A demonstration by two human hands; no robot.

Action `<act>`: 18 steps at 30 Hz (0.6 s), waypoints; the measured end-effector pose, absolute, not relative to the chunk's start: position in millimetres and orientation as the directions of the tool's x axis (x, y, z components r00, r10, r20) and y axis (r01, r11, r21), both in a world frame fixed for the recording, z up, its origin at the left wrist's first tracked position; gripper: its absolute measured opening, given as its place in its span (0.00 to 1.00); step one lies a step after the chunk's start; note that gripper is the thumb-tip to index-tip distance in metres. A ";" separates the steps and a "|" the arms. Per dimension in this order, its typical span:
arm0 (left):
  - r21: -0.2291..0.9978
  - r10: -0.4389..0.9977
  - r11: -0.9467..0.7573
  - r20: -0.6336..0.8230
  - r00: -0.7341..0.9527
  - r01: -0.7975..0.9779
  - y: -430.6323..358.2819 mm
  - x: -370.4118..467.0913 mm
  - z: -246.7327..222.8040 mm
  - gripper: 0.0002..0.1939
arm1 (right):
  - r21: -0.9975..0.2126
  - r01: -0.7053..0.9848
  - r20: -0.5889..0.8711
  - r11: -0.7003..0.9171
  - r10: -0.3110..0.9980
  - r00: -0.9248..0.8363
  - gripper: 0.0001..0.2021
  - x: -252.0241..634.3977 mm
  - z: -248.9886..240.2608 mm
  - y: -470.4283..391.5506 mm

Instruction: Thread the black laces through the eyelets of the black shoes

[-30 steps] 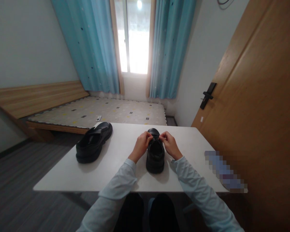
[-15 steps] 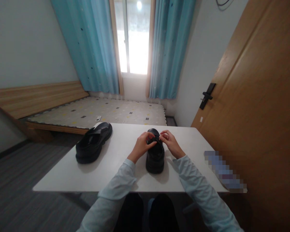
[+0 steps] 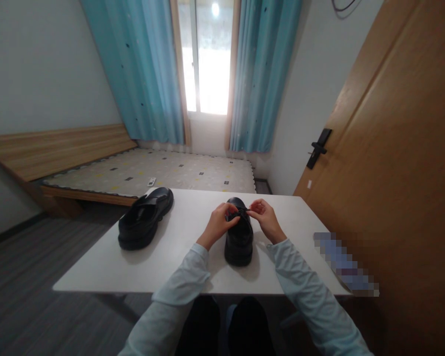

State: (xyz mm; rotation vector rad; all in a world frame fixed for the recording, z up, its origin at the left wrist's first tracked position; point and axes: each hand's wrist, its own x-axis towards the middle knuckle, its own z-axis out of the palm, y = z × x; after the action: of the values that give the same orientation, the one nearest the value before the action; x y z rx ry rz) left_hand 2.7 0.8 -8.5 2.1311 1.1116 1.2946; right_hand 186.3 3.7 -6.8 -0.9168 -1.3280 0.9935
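A black shoe (image 3: 239, 249) stands upright on the white table, its toe pointing away from me. My left hand (image 3: 219, 221) is at the left of its lacing, with thumb and fingers closed on the dark shoelace (image 3: 242, 212). From the right side, my right hand (image 3: 263, 216) pinches the lace between thumb and forefinger, just off the shoe's edge. The exact shape of the lace between my fingers is too small and dark to make out. A second black shoe (image 3: 139, 232) sits apart on the left of the table.
The white table (image 3: 185, 267) has its front edge close to my legs. A blurred-out bluish item (image 3: 344, 262) lies along its right edge. Beyond it are a bed (image 3: 178, 170) with a small white object (image 3: 152, 182), and a wooden door (image 3: 400, 148) on the right.
My right hand has shifted slightly right, and its fingers are drawn closer together on the lace. My left hand stays at the shoe. The view has moved very slightly.
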 end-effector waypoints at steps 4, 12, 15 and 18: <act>0.686 0.797 -0.602 0.544 0.261 0.409 2.1 2.5 -10.0 0.10 | -0.929 -0.028 0.370 0.370 0.929 -0.013 0.15 186.2 -5.7 3.3; 0.608 0.734 -0.676 0.605 0.308 0.416 -4.8 -0.4 -4.0 0.06 | -0.927 -0.019 0.375 0.375 0.926 -0.031 0.12 186.1 -2.2 -0.8; 0.618 0.750 -0.658 0.590 0.300 0.429 -5.3 -0.2 -2.8 0.07 | -0.928 -0.038 0.373 0.371 0.927 -0.047 0.12 185.7 -2.2 -0.6; 0.639 0.774 -0.629 0.568 0.279 0.444 -3.2 0.3 -4.9 0.09 | -0.937 -0.123 0.334 0.328 0.942 -0.031 0.13 185.1 -1.0 -1.3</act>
State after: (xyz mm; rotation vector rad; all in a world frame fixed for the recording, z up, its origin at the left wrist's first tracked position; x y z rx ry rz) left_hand 0.3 -3.2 -4.9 2.1995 1.1038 1.2872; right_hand 185.1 -1.3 -1.0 -0.8507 -1.3025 1.0456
